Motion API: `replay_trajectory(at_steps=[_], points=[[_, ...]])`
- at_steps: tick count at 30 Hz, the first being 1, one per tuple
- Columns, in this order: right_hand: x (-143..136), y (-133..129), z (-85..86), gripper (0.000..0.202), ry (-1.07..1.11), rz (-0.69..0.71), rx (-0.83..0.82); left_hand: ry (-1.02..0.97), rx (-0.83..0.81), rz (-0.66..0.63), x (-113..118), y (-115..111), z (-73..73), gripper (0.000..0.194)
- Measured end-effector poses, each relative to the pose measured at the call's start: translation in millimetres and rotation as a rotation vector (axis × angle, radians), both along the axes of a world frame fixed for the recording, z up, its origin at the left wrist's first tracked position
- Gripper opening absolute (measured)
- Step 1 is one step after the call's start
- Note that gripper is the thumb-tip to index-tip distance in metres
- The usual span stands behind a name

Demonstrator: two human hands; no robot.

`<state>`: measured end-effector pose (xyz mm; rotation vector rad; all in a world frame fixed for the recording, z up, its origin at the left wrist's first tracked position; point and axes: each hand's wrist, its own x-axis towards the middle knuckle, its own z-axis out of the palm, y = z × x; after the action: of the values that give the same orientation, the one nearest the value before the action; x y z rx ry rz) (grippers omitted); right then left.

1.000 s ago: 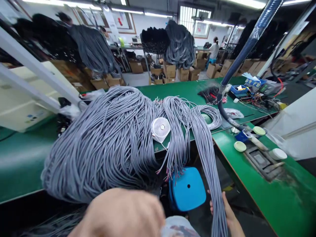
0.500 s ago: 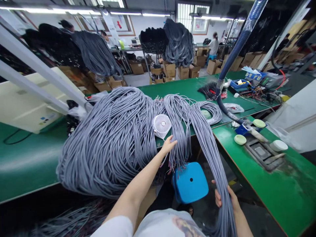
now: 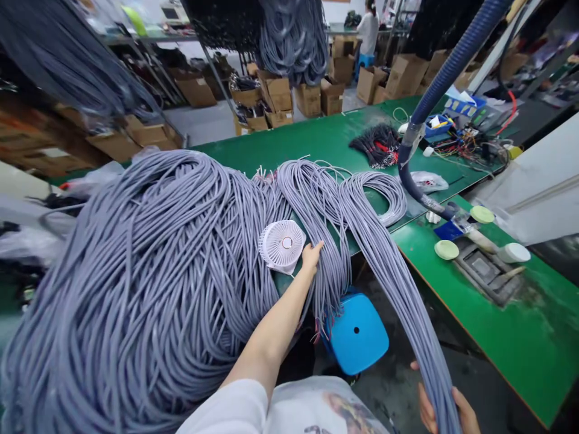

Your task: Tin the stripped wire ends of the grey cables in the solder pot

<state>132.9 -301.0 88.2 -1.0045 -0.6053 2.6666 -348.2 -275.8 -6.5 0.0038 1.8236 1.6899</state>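
A huge heap of grey cables point(image 3: 149, 265) covers the green table point(image 3: 325, 141) and spills over its front edge. My left hand point(image 3: 311, 255) reaches forward with fingers apart and touches the hanging middle bundle of grey cables point(image 3: 328, 241), right beside a small white fan point(image 3: 281, 246). My right hand point(image 3: 446, 410), low at the bottom right, grips a long grey cable bundle point(image 3: 398, 271) that runs down from the table; only part of the hand shows.
A blue stool point(image 3: 357, 333) stands below the table edge. A blue hose point(image 3: 446, 72) hangs down to a second green bench point(image 3: 520, 325) with a metal fixture point(image 3: 484, 268) and pale lids. Black wires point(image 3: 375, 144), cardboard boxes and a person stand farther back.
The view tilted down and closer to the table. My left hand stayed at the bundle by the fan, and my right hand slid lower along the long bundle.
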Motion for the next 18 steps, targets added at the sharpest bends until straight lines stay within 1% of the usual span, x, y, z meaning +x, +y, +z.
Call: replay_trajectory(at_steps=[5,8,11,13,15,18], points=[[-13,-15,11.3,0.064,0.006,-0.080,-0.008,-0.159,0.095,-0.030,7,37,-7.0,0.039],[-19,-20,17.2,0.065,-0.022,-0.107,-0.001,-0.201,0.163,-0.016,16,51,-10.2,0.042],[-23,-19,21.5,0.069,-0.050,-0.109,0.004,-0.245,0.214,-0.003,20,55,-12.8,0.041],[-24,-15,21.5,0.070,-0.055,-0.093,-0.003,-0.275,0.221,0.000,20,55,-14.6,0.038],[-23,-11,17.5,0.073,-0.040,-0.066,0.003,-0.274,0.214,0.025,21,55,-16.8,0.040],[-16,-3,5.0,0.079,0.005,-0.016,0.011,-0.211,0.192,0.089,22,57,-19.7,0.046]])
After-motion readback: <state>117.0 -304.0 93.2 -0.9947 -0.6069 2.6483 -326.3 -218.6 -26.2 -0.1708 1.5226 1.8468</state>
